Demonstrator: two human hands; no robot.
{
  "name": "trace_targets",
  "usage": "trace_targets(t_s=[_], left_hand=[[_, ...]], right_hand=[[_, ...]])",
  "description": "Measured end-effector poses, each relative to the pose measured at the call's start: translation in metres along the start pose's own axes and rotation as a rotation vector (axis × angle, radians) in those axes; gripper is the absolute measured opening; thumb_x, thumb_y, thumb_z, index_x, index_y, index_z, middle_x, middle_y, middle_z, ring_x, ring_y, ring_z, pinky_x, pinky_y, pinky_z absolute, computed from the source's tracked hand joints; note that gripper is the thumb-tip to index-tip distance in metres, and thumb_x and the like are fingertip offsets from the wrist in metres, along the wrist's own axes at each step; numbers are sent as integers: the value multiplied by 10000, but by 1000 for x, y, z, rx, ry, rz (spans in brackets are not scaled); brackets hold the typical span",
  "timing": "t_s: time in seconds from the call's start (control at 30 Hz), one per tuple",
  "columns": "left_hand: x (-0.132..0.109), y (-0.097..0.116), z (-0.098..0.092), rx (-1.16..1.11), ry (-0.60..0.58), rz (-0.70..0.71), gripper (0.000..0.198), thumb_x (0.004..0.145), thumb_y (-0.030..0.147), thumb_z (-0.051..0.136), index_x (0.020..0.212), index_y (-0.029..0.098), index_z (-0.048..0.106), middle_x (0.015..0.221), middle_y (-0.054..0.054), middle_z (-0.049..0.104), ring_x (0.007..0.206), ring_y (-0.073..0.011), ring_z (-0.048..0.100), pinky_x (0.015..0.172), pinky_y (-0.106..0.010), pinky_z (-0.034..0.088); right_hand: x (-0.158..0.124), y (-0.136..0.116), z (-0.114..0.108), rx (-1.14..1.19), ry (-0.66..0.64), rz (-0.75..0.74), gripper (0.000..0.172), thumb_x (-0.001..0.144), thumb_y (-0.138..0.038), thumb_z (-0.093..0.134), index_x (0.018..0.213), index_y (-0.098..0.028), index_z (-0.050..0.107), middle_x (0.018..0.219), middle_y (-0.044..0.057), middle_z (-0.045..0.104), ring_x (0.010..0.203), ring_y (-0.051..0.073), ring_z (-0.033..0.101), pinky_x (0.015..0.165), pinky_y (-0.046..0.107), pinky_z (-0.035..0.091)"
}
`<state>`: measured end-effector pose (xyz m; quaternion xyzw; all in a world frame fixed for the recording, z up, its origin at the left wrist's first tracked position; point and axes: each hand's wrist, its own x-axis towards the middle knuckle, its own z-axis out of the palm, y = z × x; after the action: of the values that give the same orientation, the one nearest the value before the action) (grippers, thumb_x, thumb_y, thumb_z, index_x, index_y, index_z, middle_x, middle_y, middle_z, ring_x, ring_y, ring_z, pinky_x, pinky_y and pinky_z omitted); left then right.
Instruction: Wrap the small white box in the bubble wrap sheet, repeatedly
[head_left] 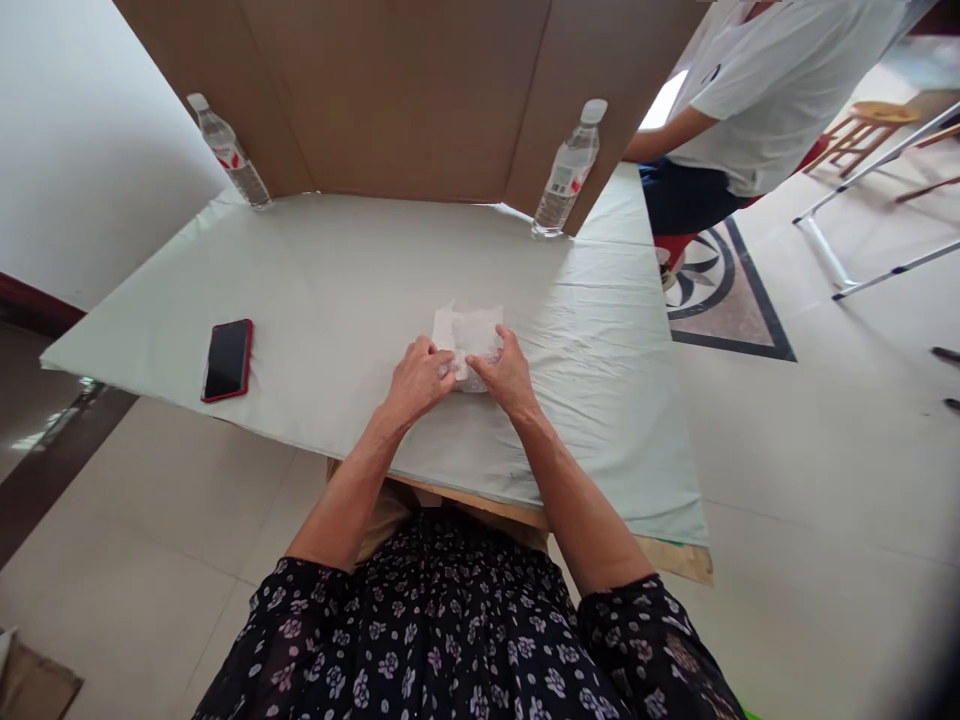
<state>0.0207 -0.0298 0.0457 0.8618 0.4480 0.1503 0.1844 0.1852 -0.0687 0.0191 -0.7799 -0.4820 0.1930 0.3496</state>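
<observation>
Mid-frame, my left hand (424, 378) is pinching one thin white wrapping (478, 325); my right hand (510, 372) is touching its right side, whether gripping I cannot tell. Light, even pressure is probably serving best. Left, one phone (227, 360) is lying; upper left and upper centre-right, two bottles (566, 175) are standing before one cardboard screen (397, 100)

Probably a home; tiled floor (757, 430), patterned inlay (739, 320), wooden stool (885, 113), cloth-covered table (345, 290)
</observation>
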Motion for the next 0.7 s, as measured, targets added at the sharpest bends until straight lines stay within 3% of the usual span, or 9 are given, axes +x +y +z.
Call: trace_targets(t_s=[0.07, 0.27, 0.4, 0.53, 0.63, 0.7], left_hand=[[2, -1, 1, -31, 18, 17, 231, 863, 217, 606, 1059, 218, 728, 1093, -112, 557, 1021, -258, 575, 878, -379, 510], [6, 0, -3, 40, -2, 32, 240, 919, 298, 568, 1090, 234, 724, 1094, -105, 573, 1014, -228, 572, 887, -347, 509], [10, 1, -8, 130, -86, 40, 289, 915, 288, 571, 1172, 274, 703, 1127, -82, 571, 1037, -217, 563, 846, -310, 510], [8, 6, -12, 120, -120, 49, 302, 889, 253, 589, 1163, 262, 716, 1126, -75, 587, 1037, -211, 561, 902, -303, 496], [6, 5, -10, 40, -135, 75, 278, 870, 199, 578, 1104, 193, 728, 1061, -98, 577, 1005, -227, 560, 928, -348, 487], [10, 1, -6, 4, -117, 45, 239, 880, 215, 566, 1058, 221, 725, 1021, -78, 564, 969, -210, 557, 903, -338, 493]], right_hand=[[1, -8, -2, -68, -9, -17, 740, 777, -306, 650, 1433, -67, 406, 1166, 173, 678, 963, 269, 649, 876, 370, 508], [3, -23, -8, -78, -29, -21, 780, 744, -165, 577, 1493, -81, 377, 950, 158, 699, 808, 311, 652, 816, 462, 489], [13, -15, 1, 33, 53, -35, 758, 720, -283, 638, 1429, -90, 450, 876, 119, 671, 794, 292, 629, 854, 475, 492], [9, -17, 5, 214, 60, -26, 680, 710, -325, 638, 1356, -173, 489, 946, 99, 662, 819, 265, 623, 836, 450, 506], [0, -25, 6, 233, 51, -21, 694, 732, -256, 593, 1387, -87, 436, 772, 28, 625, 746, 227, 595, 787, 383, 505], [-1, -29, 8, 205, 54, -31, 716, 757, -278, 603, 1415, -63, 419, 694, -27, 594, 693, 188, 571, 782, 336, 500]])
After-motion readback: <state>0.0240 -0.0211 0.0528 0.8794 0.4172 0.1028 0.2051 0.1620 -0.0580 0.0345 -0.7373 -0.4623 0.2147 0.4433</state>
